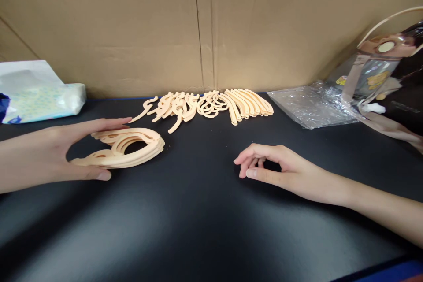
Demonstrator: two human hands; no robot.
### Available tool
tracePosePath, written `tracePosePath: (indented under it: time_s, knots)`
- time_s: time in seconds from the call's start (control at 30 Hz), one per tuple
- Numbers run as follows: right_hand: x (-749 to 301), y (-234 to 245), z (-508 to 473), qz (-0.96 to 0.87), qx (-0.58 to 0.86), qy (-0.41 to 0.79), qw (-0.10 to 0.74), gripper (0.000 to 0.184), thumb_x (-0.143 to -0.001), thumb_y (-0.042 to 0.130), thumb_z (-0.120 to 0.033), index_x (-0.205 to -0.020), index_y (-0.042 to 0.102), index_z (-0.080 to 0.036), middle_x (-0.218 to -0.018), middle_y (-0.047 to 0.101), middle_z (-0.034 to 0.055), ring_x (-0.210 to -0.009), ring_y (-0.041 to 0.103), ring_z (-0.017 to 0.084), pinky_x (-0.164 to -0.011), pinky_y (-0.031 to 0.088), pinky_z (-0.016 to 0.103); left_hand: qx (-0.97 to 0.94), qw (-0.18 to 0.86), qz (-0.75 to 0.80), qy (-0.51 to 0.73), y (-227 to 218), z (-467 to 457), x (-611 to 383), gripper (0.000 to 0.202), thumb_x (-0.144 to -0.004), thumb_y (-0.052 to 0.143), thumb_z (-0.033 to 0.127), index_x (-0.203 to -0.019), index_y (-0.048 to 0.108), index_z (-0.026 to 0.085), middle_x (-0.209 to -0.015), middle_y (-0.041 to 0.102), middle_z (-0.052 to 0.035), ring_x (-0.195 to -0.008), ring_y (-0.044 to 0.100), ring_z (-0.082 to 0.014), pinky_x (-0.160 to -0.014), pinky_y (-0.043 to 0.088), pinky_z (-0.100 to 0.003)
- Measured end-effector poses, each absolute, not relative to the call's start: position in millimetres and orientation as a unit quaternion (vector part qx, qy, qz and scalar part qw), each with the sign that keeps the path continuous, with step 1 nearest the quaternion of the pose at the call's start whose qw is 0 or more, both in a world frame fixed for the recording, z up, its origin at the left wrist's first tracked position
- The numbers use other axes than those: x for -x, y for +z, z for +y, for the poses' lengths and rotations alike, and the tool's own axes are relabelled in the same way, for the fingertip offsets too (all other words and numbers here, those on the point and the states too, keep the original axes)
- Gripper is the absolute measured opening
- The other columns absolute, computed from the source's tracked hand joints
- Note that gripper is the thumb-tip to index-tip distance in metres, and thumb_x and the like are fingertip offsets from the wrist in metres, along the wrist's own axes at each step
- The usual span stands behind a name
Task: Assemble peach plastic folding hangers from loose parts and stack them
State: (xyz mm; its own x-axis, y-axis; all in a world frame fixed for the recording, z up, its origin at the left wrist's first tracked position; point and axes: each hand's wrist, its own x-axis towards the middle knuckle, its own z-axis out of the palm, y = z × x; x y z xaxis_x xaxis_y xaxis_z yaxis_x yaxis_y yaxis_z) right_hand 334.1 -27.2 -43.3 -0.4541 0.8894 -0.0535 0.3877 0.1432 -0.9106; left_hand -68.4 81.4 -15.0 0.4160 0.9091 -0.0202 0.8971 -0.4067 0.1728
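At the left, my left hand [54, 152] is closed around a stack of cream plastic folding hangers [140, 155], thumb on the near side and fingers on the far side. The stack lies low over the black table [198, 211]; whether it touches the surface I cannot tell. My right hand [276, 165] rests at the right of centre, loosely curled and holding nothing, thumb a little apart from the fingers. Beyond both hands lie cream hook-shaped pieces [176, 108], a small heap of curved loop pieces [211, 105] and a row of curved arm pieces [249, 105].
A pack of tissues [42, 97] lies at the far left. On the right are a clear plastic bag [310, 103] and a drink bottle [380, 72] with a handle and strap. A cardboard wall [148, 31] closes off the back.
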Motion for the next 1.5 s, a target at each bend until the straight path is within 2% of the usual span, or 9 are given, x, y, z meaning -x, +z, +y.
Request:
tracePosePath:
  time_s: [0.13, 0.23, 0.4, 0.53, 0.7, 0.87, 1.17, 1.3, 1.5]
  knots:
    - [-334, -42, -27, -0.709, 0.446, 0.477, 0.266, 0.023, -0.095, 0.057, -0.037, -0.108, 0.063, -0.019, -0.093, 0.069, 0.0021, -0.082, 0.058, 0.013, -0.077, 0.047, 0.027, -0.826, 0.100, 0.550, 0.069, -9, 78, 60, 0.105, -0.058, 0.049, 0.095, -0.142, 0.042, 0.033, -0.145, 0.052, 0.0027, -0.127, 0.052, -0.0323, -0.112, 0.031, -0.043]
    - [-334, -42, -27, -0.710, 0.442, 0.480, 0.266, 0.023, -0.095, 0.057, -0.037, -0.108, 0.063, -0.019, -0.094, 0.069, 0.0027, -0.083, 0.059, 0.014, -0.078, 0.046, 0.028, -0.792, 0.110, 0.590, 0.115, 0, 84, 46, 0.090, -0.070, 0.045, 0.088, -0.136, 0.051, 0.026, -0.137, 0.059, 0.0026, -0.123, 0.053, -0.0309, -0.109, 0.034, -0.043]
    - [-334, -42, -26, -0.704, 0.446, 0.485, 0.264, 0.026, -0.095, 0.057, -0.040, -0.109, 0.063, -0.019, -0.094, 0.068, 0.0037, -0.083, 0.058, 0.015, -0.078, 0.047, 0.030, -0.758, 0.103, 0.639, 0.077, 11, 106, 22, 0.066, -0.078, 0.047, 0.072, -0.114, 0.065, 0.019, -0.111, 0.070, -0.0007, -0.098, 0.062, -0.0252, -0.089, 0.045, -0.032]
    - [-334, -42, -27, -0.706, 0.439, 0.487, 0.267, 0.024, -0.095, 0.057, -0.038, -0.108, 0.063, -0.019, -0.094, 0.069, 0.0033, -0.083, 0.059, 0.014, -0.079, 0.047, 0.028, -0.770, 0.051, 0.636, 0.016, 12, 119, 6, 0.045, -0.083, 0.049, 0.058, -0.095, 0.067, 0.019, -0.079, 0.069, 0.0036, -0.075, 0.060, -0.0188, -0.071, 0.041, -0.026]
    - [-334, -43, -27, -0.710, 0.433, 0.487, 0.268, 0.025, -0.095, 0.057, -0.039, -0.109, 0.063, -0.018, -0.094, 0.069, 0.0036, -0.083, 0.059, 0.014, -0.079, 0.047, 0.029, -0.773, 0.096, 0.627, -0.008, 12, 137, -1, 0.040, -0.081, 0.053, 0.054, -0.078, 0.068, 0.018, -0.062, 0.065, 0.0075, -0.066, 0.057, -0.0156, -0.063, 0.038, -0.023]
    - [-335, -44, -26, -0.711, 0.430, 0.486, 0.269, 0.025, -0.096, 0.056, -0.038, -0.110, 0.062, -0.018, -0.094, 0.069, 0.0038, -0.083, 0.059, 0.015, -0.079, 0.047, 0.029, -0.764, 0.108, 0.636, 0.008, 13, 144, -2, 0.032, -0.081, 0.050, 0.044, -0.073, 0.068, 0.018, -0.059, 0.063, 0.0082, -0.068, 0.057, -0.0157, -0.065, 0.040, -0.024]
    - [-335, -44, -27, -0.710, 0.429, 0.488, 0.270, 0.024, -0.095, 0.057, -0.037, -0.109, 0.063, -0.018, -0.095, 0.069, 0.0038, -0.084, 0.059, 0.014, -0.079, 0.048, 0.030, -0.688, 0.150, 0.683, 0.194, 28, 106, -22, 0.044, -0.069, 0.063, 0.060, -0.085, 0.071, 0.019, -0.077, 0.068, 0.0031, -0.084, 0.056, -0.0201, -0.076, 0.041, -0.029]
    - [-334, -46, -26, -0.678, 0.444, 0.494, 0.315, 0.019, -0.094, 0.058, -0.031, -0.108, 0.062, -0.018, -0.088, 0.069, 0.0024, -0.079, 0.061, 0.013, -0.077, 0.049, 0.028, -0.690, 0.286, 0.622, 0.237, 18, 44, -53, 0.041, -0.062, 0.066, 0.062, -0.074, 0.069, 0.022, -0.067, 0.068, 0.0011, -0.063, 0.057, -0.0170, -0.054, 0.039, -0.025]
    - [-337, -50, -19, -0.633, 0.468, 0.486, 0.380, 0.018, -0.093, 0.057, -0.028, -0.106, 0.060, -0.017, -0.083, 0.067, 0.0018, -0.072, 0.062, 0.012, -0.071, 0.051, 0.027, -0.826, 0.290, 0.419, 0.240, -27, -18, -83, 0.021, -0.086, 0.056, 0.038, -0.070, 0.065, 0.028, -0.054, 0.061, 0.0053, -0.044, 0.050, -0.0114, -0.038, 0.037, -0.022]
